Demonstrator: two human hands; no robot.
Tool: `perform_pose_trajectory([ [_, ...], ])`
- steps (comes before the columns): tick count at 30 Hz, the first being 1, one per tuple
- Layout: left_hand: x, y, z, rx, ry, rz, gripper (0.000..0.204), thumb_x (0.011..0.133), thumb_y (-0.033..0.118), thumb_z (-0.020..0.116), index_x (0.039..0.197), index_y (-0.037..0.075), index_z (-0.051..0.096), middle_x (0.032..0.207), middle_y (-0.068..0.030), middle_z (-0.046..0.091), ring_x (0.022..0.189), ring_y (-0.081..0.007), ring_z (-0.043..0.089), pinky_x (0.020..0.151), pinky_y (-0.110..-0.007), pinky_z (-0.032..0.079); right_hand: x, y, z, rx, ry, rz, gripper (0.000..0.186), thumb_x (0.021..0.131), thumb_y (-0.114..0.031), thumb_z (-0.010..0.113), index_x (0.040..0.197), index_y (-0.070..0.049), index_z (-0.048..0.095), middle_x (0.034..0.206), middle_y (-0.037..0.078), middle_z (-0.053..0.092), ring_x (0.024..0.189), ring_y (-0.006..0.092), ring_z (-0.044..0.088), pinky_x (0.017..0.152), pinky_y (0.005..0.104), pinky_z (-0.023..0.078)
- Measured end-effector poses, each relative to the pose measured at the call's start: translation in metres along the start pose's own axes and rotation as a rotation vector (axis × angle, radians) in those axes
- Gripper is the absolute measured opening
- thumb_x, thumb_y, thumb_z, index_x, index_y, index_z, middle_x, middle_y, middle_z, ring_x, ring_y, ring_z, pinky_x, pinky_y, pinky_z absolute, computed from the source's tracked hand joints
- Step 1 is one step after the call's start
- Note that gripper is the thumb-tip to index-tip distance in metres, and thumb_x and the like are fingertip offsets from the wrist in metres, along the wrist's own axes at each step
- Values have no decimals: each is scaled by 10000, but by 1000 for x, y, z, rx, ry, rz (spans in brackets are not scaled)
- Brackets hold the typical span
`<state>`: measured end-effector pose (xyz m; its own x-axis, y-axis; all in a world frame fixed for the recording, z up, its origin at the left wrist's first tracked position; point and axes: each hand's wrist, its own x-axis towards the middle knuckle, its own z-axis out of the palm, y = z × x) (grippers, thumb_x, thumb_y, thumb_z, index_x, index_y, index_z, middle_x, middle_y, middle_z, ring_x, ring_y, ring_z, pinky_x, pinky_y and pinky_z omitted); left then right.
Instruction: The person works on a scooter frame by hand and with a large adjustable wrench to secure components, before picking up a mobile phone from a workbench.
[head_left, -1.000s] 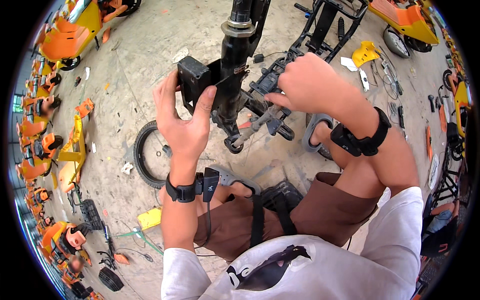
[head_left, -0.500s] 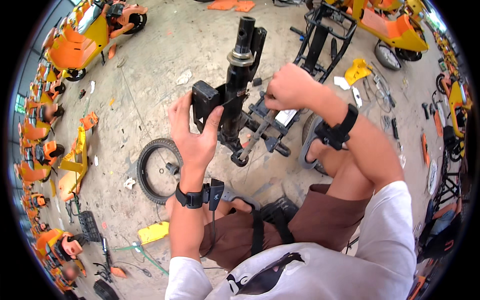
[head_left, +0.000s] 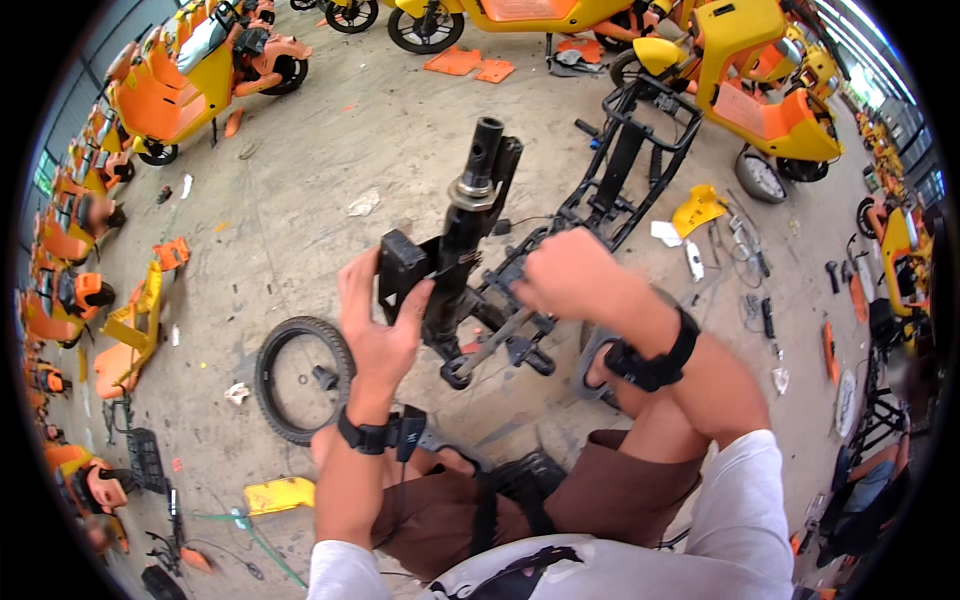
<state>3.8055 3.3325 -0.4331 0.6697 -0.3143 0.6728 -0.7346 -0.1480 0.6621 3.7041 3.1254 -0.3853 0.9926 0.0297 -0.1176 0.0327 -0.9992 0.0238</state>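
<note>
A scooter frame with a black steering tube (head_left: 463,225) stands tilted before me, a metal collar near its top. My left hand (head_left: 383,325) is wrapped around a black box-shaped part (head_left: 403,265) on the tube's left side, thumb on the near face. To the right of the tube, my right hand (head_left: 572,275) is closed in a fist, its fingertips turned down and hidden. A grey metal bar (head_left: 497,345) runs from the frame's lower end up to just below this fist; whether the fingers grip it is unclear.
A loose tyre (head_left: 268,375) lies left of the frame, with a yellow panel (head_left: 280,495) nearer me. Yellow and orange scooters (head_left: 165,95) line the left and far sides. At right lie a yellow piece (head_left: 698,210), cables and tools on the concrete floor.
The view has tilted up, so the frame and my hands sit lower and more scooters show at the far side. My left hand keeps its grip; the right stays closed beside the tube.
</note>
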Motion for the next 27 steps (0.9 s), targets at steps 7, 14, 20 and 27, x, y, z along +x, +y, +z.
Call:
perform_pose_trajectory([
  [7,0,-2,-4,31,-30,23,476,753,116,751,1136,-72,540,1067,-136,559,983,-238,522,904,-316,400,-12,-67,14,104,-21,-254,252,748,-292,630,659,-58,662,627,114,640,612,282,650,536,370,483],
  [14,-1,1,12,32,-24,-21,488,710,91,768,1129,-31,550,1062,-160,565,980,-283,549,883,-341,422,-24,-51,14,140,-26,-225,246,786,-275,605,661,-69,658,641,113,647,629,289,658,532,375,489],
  [20,-12,-17,-13,33,41,-105,504,748,89,750,1187,-36,534,1081,-139,577,1006,-256,554,925,-341,411,-14,-76,17,162,145,-319,131,626,-193,641,599,-65,637,580,120,615,589,289,639,486,384,462],
  [27,-5,-9,7,9,4,-11,503,721,109,782,1152,-28,560,1021,-130,581,925,-232,563,853,-315,440,-14,-55,18,308,-56,-133,222,731,-245,641,696,-28,678,671,163,646,668,331,648,586,406,505],
])
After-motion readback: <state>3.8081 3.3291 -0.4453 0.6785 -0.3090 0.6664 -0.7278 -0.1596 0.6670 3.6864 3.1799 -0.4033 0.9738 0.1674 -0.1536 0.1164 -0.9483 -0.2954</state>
